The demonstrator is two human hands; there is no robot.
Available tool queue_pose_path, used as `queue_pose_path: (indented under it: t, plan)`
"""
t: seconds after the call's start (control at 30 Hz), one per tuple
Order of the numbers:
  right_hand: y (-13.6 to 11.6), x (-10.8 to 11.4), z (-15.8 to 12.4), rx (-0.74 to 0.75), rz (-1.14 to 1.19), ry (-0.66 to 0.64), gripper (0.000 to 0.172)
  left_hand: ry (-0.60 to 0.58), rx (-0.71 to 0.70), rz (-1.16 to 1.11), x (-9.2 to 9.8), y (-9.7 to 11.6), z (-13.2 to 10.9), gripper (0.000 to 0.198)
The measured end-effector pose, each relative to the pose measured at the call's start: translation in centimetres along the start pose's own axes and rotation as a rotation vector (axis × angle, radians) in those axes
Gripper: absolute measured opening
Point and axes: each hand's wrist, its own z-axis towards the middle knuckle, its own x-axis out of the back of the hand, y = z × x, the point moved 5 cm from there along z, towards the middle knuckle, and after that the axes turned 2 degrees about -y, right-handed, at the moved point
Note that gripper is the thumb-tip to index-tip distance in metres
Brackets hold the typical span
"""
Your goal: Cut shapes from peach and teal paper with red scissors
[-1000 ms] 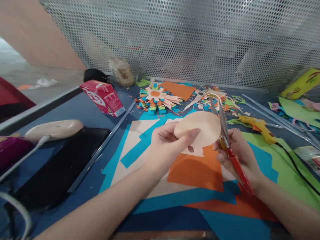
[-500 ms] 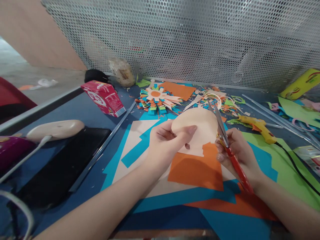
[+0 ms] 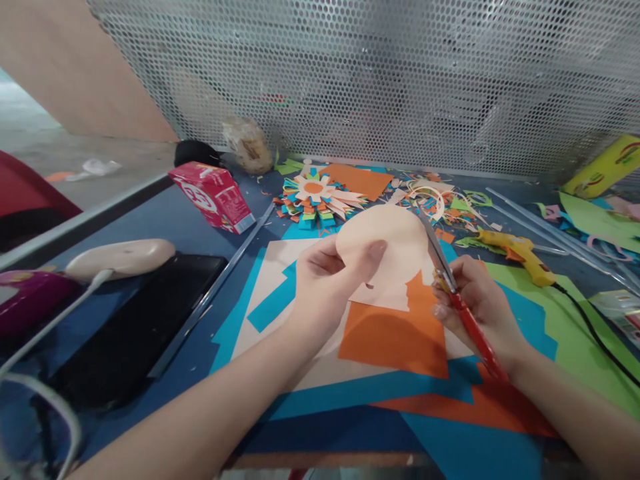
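Orange paper sheet [image 3: 393, 350]: our landmark, lying on a larger cream sheet [image 3: 260, 350] in the middle of the blue tabletop [image 3: 155, 230].
Cream paper disc [image 3: 395, 233]: we hold it up just above and beyond the orange paper sheet.
Left hand [image 3: 333, 277]: pinching the disc's left edge, thumb on top and fingers curled behind, above and left of the orange paper sheet.
Right hand [image 3: 477, 307]: fingers wrapped round the scissor handles, just right of the orange paper sheet.
Red-handled scissors [image 3: 469, 325]: blades pointing away from us along the disc's right edge; we cannot tell whether paper sits between them.
Paper flower [image 3: 314, 190]: beyond the orange paper sheet, toward its left.
Paper scraps [image 3: 453, 207]: beyond the orange paper sheet, toward its right.
Yellow glue gun [image 3: 520, 253]: right of the orange paper sheet and farther from us.
Pink carton [image 3: 215, 197]: beyond the orange paper sheet, well to its left.
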Motion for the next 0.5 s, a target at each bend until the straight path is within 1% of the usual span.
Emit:
queue_pose_path:
  t: [0.13, 0.37, 0.5]
  plan:
    - [0.02, -0.04, -0.07, -0.008, -0.012, -0.017, 0.041, 0.012, -0.019, 0.033, 0.06, 0.25, 0.08, 0.026]
    - [0.34, -0.03, -0.26, 0.019, -0.063, -0.047, 0.037, -0.034, -0.03, 0.013, -0.17, 0.09, -0.05, 0.025]
    - [0.75, 0.04, -0.5, 0.049, -0.045, -0.044, 0.034, -0.007, -0.033, 0.015, -0.01, 0.15, -0.08, 0.022]
